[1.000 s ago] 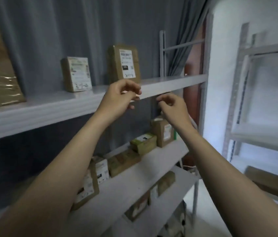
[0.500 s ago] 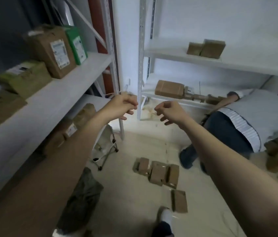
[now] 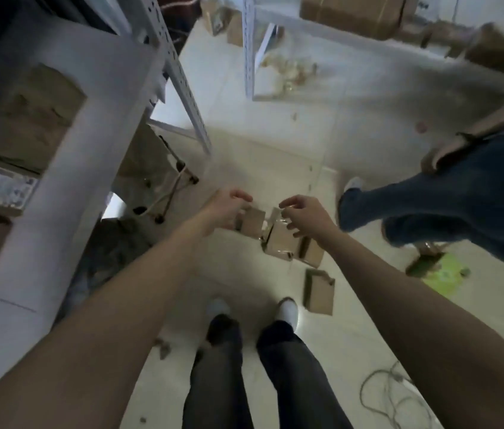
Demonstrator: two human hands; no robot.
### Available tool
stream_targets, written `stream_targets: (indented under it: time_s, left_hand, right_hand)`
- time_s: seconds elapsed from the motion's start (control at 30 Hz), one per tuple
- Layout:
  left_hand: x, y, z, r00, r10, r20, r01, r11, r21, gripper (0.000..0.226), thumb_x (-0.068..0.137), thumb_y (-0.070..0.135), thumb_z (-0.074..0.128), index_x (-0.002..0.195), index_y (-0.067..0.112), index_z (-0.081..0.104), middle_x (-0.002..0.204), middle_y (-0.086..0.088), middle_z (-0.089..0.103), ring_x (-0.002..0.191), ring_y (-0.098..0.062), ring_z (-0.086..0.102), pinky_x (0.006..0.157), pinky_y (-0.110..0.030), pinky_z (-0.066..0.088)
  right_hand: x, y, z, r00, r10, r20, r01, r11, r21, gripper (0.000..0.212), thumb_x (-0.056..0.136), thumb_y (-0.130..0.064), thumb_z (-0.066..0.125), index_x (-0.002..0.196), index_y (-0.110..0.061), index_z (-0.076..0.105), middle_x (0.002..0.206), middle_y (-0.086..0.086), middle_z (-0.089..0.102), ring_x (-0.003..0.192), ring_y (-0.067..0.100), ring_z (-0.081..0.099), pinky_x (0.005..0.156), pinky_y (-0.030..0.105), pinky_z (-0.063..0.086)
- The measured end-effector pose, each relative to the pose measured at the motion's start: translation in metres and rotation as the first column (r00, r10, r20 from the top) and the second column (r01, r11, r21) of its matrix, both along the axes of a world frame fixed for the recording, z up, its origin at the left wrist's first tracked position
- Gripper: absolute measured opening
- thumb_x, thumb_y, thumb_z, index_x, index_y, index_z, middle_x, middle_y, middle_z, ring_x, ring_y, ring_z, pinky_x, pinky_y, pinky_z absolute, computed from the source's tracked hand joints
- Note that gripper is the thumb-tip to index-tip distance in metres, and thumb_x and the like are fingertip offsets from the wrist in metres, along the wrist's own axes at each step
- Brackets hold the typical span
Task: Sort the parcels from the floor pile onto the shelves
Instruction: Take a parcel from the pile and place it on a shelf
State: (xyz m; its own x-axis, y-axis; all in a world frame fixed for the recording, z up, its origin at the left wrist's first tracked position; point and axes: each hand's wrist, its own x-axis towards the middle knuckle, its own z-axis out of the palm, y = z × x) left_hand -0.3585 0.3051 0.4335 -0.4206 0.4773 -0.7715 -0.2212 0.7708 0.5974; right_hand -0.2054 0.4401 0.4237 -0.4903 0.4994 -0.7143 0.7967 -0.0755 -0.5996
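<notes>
pale tiled floor (image 3: 269,156), brown parcels (image 3: 278,243) piled on it beside white metal shelves (image 3: 68,156), left hand (image 3: 229,209) and right hand (image 3: 306,216) over them, fingers loosely curled, holding nothing, another person (image 3: 461,212) at right

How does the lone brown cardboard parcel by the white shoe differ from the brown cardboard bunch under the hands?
The lone brown cardboard parcel lies apart; the brown cardboard bunch sits packed, touching. The lone parcel is beside the white shoe; the bunch is farther ahead. The left hand and right hand are over the bunch, not the lone parcel. Both are on the floor.
</notes>
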Motion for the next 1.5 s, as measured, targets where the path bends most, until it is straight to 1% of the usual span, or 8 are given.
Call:
stream_targets:
  time_s: [0.27, 0.57, 0.8, 0.93, 1.03, 1.17, 1.27, 1.5]
  left_hand:
    - [-0.051, 0.012, -0.268, 0.971, 0.155, 0.182, -0.103, 0.958, -0.267, 0.017, 0.097, 0.012, 0.053, 0.093, 0.025, 0.064, 0.101, -0.002, 0.069, 0.085, -0.022, 0.065, 0.075, -0.038, 0.054]
    - [-0.104, 0.030, -0.475, 0.953, 0.221, 0.205, -0.160, 0.948, -0.276, 0.019, 0.092, 0.009, 0.055, 0.092, 0.025, 0.065, 0.085, 0.005, 0.070, 0.080, -0.018, 0.066, 0.078, -0.038, 0.052]
    - [-0.098, 0.011, -0.541, 0.901, 0.356, 0.248, -0.261, 0.902, -0.344, 0.018, 0.097, 0.009, 0.053, 0.093, 0.025, 0.061, 0.087, 0.004, 0.068, 0.080, -0.018, 0.062, 0.078, -0.039, 0.051]
    - [-0.104, 0.015, -0.524, 0.900, 0.414, 0.136, -0.345, 0.868, -0.358, 0.013, 0.094, 0.013, 0.058, 0.100, 0.024, 0.060, 0.095, -0.002, 0.062, 0.080, -0.018, 0.056, 0.078, -0.039, 0.050]
    - [-0.114, 0.028, -0.485, 0.873, 0.479, 0.095, -0.433, 0.849, -0.304, 0.014, 0.098, 0.025, 0.059, 0.111, 0.022, 0.059, 0.098, -0.001, 0.060, 0.087, -0.018, 0.054, 0.084, -0.042, 0.052]
    - [-0.120, 0.047, -0.410, 0.740, 0.539, 0.404, -0.483, 0.842, -0.239, 0.017, 0.097, 0.041, 0.059, 0.099, 0.024, 0.061, 0.102, 0.001, 0.064, 0.099, -0.021, 0.060, 0.091, -0.043, 0.052]
    - [-0.121, 0.058, -0.343, 0.642, 0.472, 0.604, -0.487, 0.859, -0.154, 0.036, 0.090, 0.047, 0.066, 0.107, 0.016, 0.063, 0.107, -0.010, 0.061, 0.104, -0.030, 0.062, 0.097, -0.051, 0.051]
    - [-0.093, 0.068, -0.163, 0.766, 0.349, 0.539, -0.524, 0.826, 0.209, 0.070, 0.081, 0.042, 0.079, 0.140, 0.012, 0.053, 0.135, -0.019, 0.062, 0.122, -0.035, 0.064, 0.098, -0.053, 0.054]
  right_hand:
    - [-0.059, 0.013, -0.280, 0.971, -0.141, 0.194, 0.160, 0.983, -0.088, 0.038, 0.087, -0.019, 0.076, 0.123, -0.023, 0.065, 0.103, 0.004, 0.069, 0.073, 0.015, 0.061, 0.071, 0.039, 0.056]
    - [-0.153, -0.003, -0.513, 0.909, -0.277, 0.312, 0.291, 0.957, 0.002, 0.131, 0.051, -0.051, 0.087, 0.157, -0.027, 0.014, 0.155, 0.010, 0.031, 0.141, 0.042, 0.038, 0.112, 0.055, 0.042]
    - [-0.155, -0.019, -0.576, 0.824, -0.245, 0.511, 0.228, 0.969, 0.097, 0.103, 0.067, -0.040, 0.086, 0.146, -0.026, 0.023, 0.151, 0.015, 0.025, 0.142, 0.042, 0.029, 0.111, 0.055, 0.037]
    - [-0.138, -0.008, -0.555, 0.865, -0.423, 0.269, 0.436, 0.900, 0.010, 0.093, 0.051, -0.053, 0.077, 0.131, -0.038, 0.033, 0.140, 0.009, 0.046, 0.126, 0.033, 0.050, 0.105, 0.053, 0.049]
    - [-0.130, 0.011, -0.506, 0.803, -0.595, 0.030, 0.586, 0.780, -0.222, 0.065, 0.062, -0.033, 0.076, 0.123, -0.028, 0.052, 0.120, 0.002, 0.064, 0.107, 0.025, 0.066, 0.085, 0.046, 0.061]
    - [-0.134, 0.044, -0.414, 0.727, -0.670, -0.152, 0.540, 0.694, -0.476, 0.042, 0.068, -0.016, 0.059, 0.110, -0.022, 0.059, 0.081, -0.007, 0.064, 0.072, 0.013, 0.064, 0.063, 0.030, 0.052]
    - [-0.141, 0.064, -0.340, 0.684, -0.700, -0.205, 0.478, 0.642, -0.599, 0.040, 0.072, -0.020, 0.055, 0.111, -0.014, 0.061, 0.096, 0.005, 0.062, 0.088, 0.022, 0.062, 0.070, 0.034, 0.051]
    - [-0.120, 0.098, -0.154, 0.797, -0.489, -0.355, 0.313, 0.837, -0.449, 0.040, 0.098, -0.013, 0.052, 0.133, -0.019, 0.069, 0.110, 0.017, 0.066, 0.097, 0.036, 0.064, 0.086, 0.058, 0.057]
